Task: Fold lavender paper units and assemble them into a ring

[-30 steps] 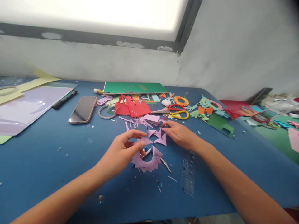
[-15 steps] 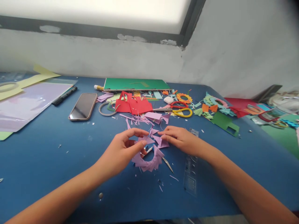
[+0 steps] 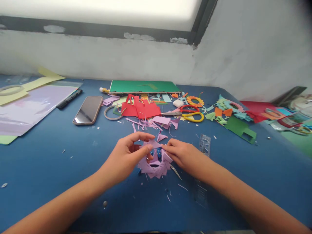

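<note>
A ring of folded purple paper pieces is held up by my left hand, its thumb and fingers closed on the ring's upper left part. My right hand is at the ring's upper right, fingertips pinched together at a pointed purple paper piece that they partly hide. Blue-handled scissors lie under the ring, mostly covered, with a blade tip showing. Just beyond my hands lies a loose folded purple piece.
A clear ruler lies partly beneath my right forearm. Farther back are red paper, yellow-and-red-handled scissors, a tape roll, purple scraps and a green board. A phone lies on the left.
My right hand has moved slightly left and down, from the loose purple pieces to the ring. One folded piece beside it has left its spot on the table. My left hand keeps the ring.
</note>
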A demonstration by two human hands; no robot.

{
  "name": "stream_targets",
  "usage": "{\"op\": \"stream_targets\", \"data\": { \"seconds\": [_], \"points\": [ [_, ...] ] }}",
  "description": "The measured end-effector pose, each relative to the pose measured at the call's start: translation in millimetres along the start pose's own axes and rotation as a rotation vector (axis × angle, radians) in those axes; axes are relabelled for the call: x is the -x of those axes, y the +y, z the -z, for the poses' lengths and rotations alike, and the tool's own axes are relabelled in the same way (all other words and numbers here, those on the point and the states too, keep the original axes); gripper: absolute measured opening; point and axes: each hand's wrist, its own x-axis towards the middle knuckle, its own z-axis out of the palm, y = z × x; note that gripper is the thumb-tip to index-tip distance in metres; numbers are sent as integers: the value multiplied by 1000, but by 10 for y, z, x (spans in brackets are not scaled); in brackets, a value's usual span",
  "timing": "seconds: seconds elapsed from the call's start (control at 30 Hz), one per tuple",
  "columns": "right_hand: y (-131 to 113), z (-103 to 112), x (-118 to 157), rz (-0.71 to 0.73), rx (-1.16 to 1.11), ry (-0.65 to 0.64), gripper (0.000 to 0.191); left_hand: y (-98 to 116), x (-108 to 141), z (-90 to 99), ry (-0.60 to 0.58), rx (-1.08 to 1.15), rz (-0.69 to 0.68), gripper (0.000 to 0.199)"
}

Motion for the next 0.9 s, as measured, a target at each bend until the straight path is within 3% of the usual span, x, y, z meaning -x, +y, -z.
{"op": "stream_targets", "data": {
  "seconds": [0.17,0.37,0.47,0.57,0.73,0.9],
  "points": [
    [96,63,-34,-88,-135,41,10,2,8,-1,1,29,-6,16],
    [275,229,-6,-195,-207,30,7,-4,19,9,-27,80,-1,17],
    [290,300,15,-211,-258,221,8,4,22,7,-30,84,7,19],
    [184,337,24,-171,-453,392,10,0,22,-7,-14,54,2,22],
    [-72,340,43,-239,-823,316,15,-26,17,-36,45,18,-51,17],
    [-181,303,61,-246,-895,227,14,-29,19,-59,81,-25,-100,12]
  ]
}}
